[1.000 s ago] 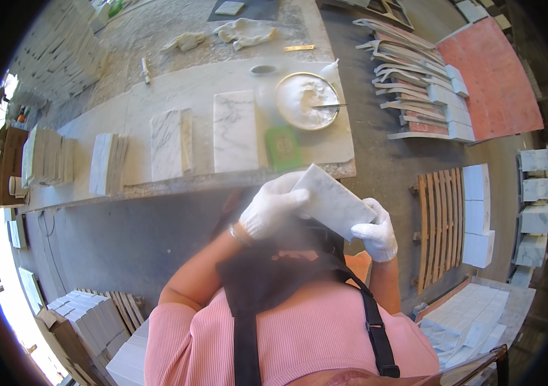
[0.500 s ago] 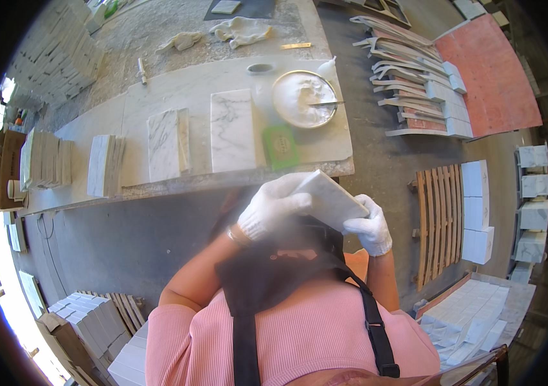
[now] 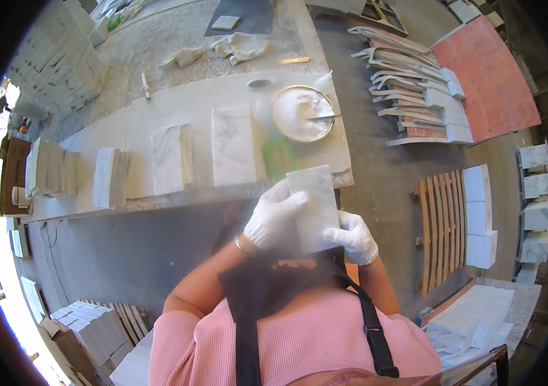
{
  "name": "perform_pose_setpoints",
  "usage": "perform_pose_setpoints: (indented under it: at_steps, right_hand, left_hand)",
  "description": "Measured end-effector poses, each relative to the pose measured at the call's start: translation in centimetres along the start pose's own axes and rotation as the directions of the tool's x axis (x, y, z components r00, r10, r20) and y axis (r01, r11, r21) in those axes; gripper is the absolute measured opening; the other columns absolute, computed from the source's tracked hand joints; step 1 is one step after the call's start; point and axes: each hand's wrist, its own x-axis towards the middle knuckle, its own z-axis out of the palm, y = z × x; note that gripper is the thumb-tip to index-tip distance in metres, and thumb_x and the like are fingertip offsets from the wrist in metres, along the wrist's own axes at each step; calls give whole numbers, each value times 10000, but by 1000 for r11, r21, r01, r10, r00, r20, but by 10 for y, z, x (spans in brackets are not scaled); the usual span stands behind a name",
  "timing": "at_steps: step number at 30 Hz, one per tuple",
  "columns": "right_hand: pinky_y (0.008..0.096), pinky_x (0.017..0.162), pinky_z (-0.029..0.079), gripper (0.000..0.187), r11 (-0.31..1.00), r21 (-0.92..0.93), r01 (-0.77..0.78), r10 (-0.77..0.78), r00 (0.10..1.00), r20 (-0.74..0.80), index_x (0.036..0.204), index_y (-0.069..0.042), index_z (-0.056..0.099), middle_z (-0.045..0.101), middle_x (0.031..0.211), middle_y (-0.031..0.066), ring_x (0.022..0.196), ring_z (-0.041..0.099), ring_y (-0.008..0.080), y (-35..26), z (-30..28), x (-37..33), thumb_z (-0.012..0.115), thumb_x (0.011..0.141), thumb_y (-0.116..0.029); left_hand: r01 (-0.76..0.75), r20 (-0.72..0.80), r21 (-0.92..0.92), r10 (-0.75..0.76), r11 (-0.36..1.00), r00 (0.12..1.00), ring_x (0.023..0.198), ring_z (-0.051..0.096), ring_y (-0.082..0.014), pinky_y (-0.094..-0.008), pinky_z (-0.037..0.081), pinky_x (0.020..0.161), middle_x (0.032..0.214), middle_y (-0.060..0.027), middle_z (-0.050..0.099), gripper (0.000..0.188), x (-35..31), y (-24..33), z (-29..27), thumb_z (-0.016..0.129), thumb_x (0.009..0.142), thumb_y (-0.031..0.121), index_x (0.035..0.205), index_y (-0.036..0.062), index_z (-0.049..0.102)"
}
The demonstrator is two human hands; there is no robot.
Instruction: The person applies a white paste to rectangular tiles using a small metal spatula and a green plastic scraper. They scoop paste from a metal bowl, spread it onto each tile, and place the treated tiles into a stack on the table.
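Both my hands wear white gloves and hold one white marble tile [image 3: 314,206] upright in front of my chest. My left hand [image 3: 272,215] grips the tile's left edge, my right hand [image 3: 353,238] grips its lower right edge. The tile's top edge reaches the front rim of the workbench [image 3: 177,198]. On the bench just beyond lie a flat marble tile [image 3: 233,145] and a second one [image 3: 170,159], a green scouring pad [image 3: 279,158], and a round metal bowl [image 3: 302,113] of white paste with a tool resting in it.
Stacks of tiles [image 3: 110,177] [image 3: 47,168] stand on the bench's left part. Rags [image 3: 243,45] lie at the far side. Tile stacks [image 3: 481,215] and a wooden slat pallet [image 3: 442,233] sit on the floor to the right, more tiles [image 3: 90,325] at lower left.
The tile has turned from tilted to upright and moved a little forward, toward the bench edge. Both hands stay on it.
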Motion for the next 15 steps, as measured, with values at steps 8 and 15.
perform_pose_setpoints:
  at_steps: [8,15]
  right_hand:
    - [322,939,531,341,964,-206,167,-206,961,-186,1248,17,730,760,1151,89,1042,674,156,-17,-7,37,616,1089,-261]
    - [355,1109,490,381,667,-694,271,-533,825,-190,1417,-67,665,695,1382,129,1263,651,238,-12,8,91,653,1045,-148]
  left_hand:
    - [17,-171,60,-6,998,985,1052,627,-99,-293,510,938,1194,-15,702,360,-9,8,-6,630,1074,199,1380,11,642]
    - [6,-159,60,4,998,987,1064,621,-95,-291,509,944,1221,-18,700,369,-12,15,-4,640,1065,194,1387,14,638]
